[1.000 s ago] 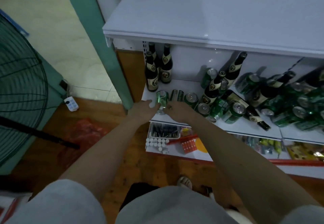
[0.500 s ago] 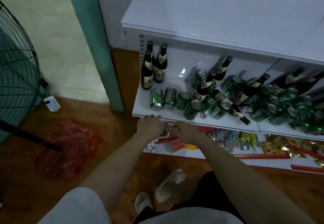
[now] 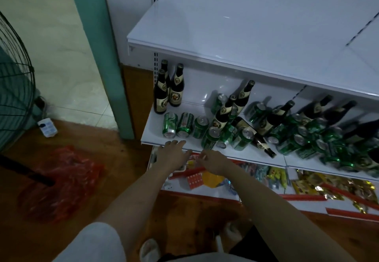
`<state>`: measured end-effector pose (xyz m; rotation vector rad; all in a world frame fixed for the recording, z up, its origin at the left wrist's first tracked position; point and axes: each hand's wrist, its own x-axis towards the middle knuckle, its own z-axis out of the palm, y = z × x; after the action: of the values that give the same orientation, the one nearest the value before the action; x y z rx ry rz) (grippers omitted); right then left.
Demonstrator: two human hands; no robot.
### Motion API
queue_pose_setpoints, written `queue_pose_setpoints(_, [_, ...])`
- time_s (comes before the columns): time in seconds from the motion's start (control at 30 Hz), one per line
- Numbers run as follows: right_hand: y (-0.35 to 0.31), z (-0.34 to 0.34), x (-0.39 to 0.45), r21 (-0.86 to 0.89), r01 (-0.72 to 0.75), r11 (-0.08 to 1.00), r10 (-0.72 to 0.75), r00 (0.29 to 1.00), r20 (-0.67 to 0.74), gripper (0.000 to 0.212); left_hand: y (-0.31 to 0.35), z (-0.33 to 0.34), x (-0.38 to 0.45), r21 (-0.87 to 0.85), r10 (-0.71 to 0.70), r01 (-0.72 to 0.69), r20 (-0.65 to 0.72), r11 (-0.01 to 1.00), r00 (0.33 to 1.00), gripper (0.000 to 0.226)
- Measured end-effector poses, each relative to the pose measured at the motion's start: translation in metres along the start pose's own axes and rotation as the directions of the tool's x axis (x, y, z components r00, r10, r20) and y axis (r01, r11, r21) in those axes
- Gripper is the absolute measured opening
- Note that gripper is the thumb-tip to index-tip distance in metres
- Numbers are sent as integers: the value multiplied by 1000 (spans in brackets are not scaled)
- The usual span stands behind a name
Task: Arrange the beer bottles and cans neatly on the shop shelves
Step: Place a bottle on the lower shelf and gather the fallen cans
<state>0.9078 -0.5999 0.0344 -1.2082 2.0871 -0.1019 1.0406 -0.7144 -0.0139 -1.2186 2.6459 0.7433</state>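
Three dark beer bottles stand upright at the left end of the white middle shelf. In front of them lie two green cans on their sides, with a third can beside them. A jumbled heap of green cans and dark bottles fills the shelf to the right. My left hand hovers with straight fingers at the shelf's front edge, holding nothing. My right hand sits just below that edge, fingers loosely curled and empty.
The bare white top shelf juts out above. The bottom shelf holds snack packets and small boxes. A teal pillar, a standing fan, a red plastic bag and a power strip are on the left.
Both hands have let go of the cans at the shelf's left and drawn back to its front edge. The view has risen and backed away from the shelf.
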Motion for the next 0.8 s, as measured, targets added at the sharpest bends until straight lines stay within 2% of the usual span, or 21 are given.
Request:
queue_pose_setpoints(0.13, [16,-5,13,-69,82,994,-79,996,49,37,16,13,5,-29,-20,19,-34,999,999,59])
queue_pose_setpoints(0.23, [42,-3,26,-137,150,979,-139,987,87,25,27,30,9,-44,-68,66,-68,997,995,56])
queue_pose_setpoints(0.33, [72,0,51,-187,294,937,-284,955,79,12,35,56,26,-81,-95,85,-127,993,987,50])
queue_pose_setpoints(0.37, [81,2,62,-194,357,914,-352,934,65,7,36,66,35,-92,-99,85,-156,992,983,49])
queue_pose_setpoints(0.5, [100,22,111,-224,575,787,-591,807,-1,33,35,103,80,-39,-82,73,-372,997,925,54])
queue_pose_setpoints(0.57, [108,39,134,-269,628,730,-660,750,-40,46,26,118,98,21,-36,50,-437,999,899,51])
queue_pose_setpoints(0.63, [111,57,154,-287,680,675,-728,678,-103,56,12,129,106,59,-38,70,-425,996,904,51])
queue_pose_setpoints(0.7, [109,73,168,-311,718,623,-780,600,-176,58,-8,141,112,115,9,49,-456,992,890,52])
queue_pose_setpoints(0.8, [102,90,187,-350,693,630,-777,557,-294,51,-28,159,115,204,112,9,-573,979,812,61])
